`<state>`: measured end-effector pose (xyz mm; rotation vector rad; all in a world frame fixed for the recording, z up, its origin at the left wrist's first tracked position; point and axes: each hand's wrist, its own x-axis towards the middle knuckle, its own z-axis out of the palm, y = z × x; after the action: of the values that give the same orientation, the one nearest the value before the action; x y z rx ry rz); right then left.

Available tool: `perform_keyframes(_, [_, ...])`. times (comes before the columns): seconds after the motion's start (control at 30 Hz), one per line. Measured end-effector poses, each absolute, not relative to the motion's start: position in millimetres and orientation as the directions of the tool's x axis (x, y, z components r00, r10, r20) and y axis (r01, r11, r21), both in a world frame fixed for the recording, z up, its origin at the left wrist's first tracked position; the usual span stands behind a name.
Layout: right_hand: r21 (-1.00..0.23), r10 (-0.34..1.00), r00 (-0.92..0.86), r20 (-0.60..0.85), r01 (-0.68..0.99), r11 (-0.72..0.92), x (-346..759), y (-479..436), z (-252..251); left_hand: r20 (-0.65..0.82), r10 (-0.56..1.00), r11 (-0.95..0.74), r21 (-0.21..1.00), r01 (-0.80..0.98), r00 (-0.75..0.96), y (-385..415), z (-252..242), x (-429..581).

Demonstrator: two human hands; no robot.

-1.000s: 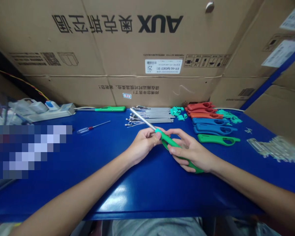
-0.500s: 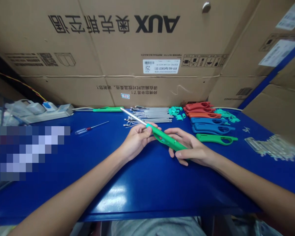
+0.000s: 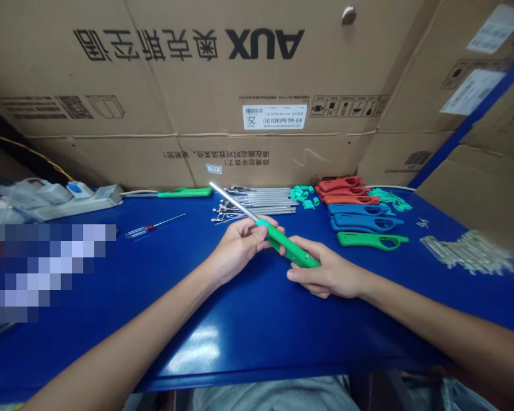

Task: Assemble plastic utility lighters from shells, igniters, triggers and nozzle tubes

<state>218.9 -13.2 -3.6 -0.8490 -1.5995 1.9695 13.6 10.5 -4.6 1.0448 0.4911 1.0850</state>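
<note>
Between my two hands is a green long-necked gas lighter (image 3: 297,255), its silver metal tube pointing up and to the left. My left hand (image 3: 242,245) is closed around the front of the green body, thumb near the turquoise collar where the tube begins. At the rear end, my right hand (image 3: 332,271) wraps the handle, with the thumb along the near side. Behind the hands lies a row of silver metal tubes (image 3: 265,201) with thin wires at their left ends. Small turquoise caps (image 3: 305,196) are heaped beside them.
Red, orange and blue lighter shells and a green shell (image 3: 368,240) lie to the right, near turquoise small parts (image 3: 392,200) and clear plastic pieces (image 3: 466,251). Leftward are a screwdriver (image 3: 148,228), another green lighter (image 3: 186,193) and a power strip (image 3: 85,202). A cardboard wall (image 3: 175,114) stands behind.
My right hand has closed more firmly round the rear of the lighter, its fingers less spread than before. The left hand keeps its hold. The whole view has shifted slightly.
</note>
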Motion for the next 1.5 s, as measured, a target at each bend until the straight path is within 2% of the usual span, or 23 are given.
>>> perform_keyframes(0.33, [-0.976, 0.678, -0.716, -0.165, 0.017, -0.219, 219.0, -11.5, -4.0, 0.104, 0.902, 0.124, 0.868, -0.482, 0.419, 8.7, -2.2, 11.1])
perform_keyframes(0.57, [-0.978, 0.735, -0.661, -0.152, -0.006, -0.208, 215.2, -12.5, -6.8, 0.098, 0.893, 0.141, 0.866, -0.479, 0.440, 8.1, -0.8, 10.9])
perform_keyframes(0.77, [-0.974, 0.725, -0.670, -0.159, -0.012, -0.225, 215.2, -11.1, -4.1, 0.076, 0.901, 0.143, 0.878, -0.457, 0.427, 8.7, -3.4, 10.7])
perform_keyframes(1.0, [-0.976, 0.735, -0.660, -0.155, -0.012, -0.217, 214.6, -13.1, -5.4, 0.140, 0.866, 0.099, 0.893, -0.439, 0.480, 8.1, -3.1, 10.7])
perform_keyframes(1.23, [-0.970, 0.740, -0.653, -0.159, -0.038, -0.241, 214.7, -13.1, -4.1, 0.092, 0.896, 0.128, 0.884, -0.450, 0.435, 8.5, -4.4, 10.2])
perform_keyframes(1.4, [-0.974, 0.728, -0.670, -0.143, -0.036, -0.225, 214.9, -13.0, -5.3, 0.147, 0.856, 0.110, 0.885, -0.452, 0.495, 7.9, -5.0, 9.9])
perform_keyframes(1.5, [-0.969, 0.728, -0.667, -0.158, -0.037, -0.245, 215.3, -12.6, -5.3, 0.119, 0.874, 0.122, 0.884, -0.451, 0.470, 8.0, -4.9, 9.9])
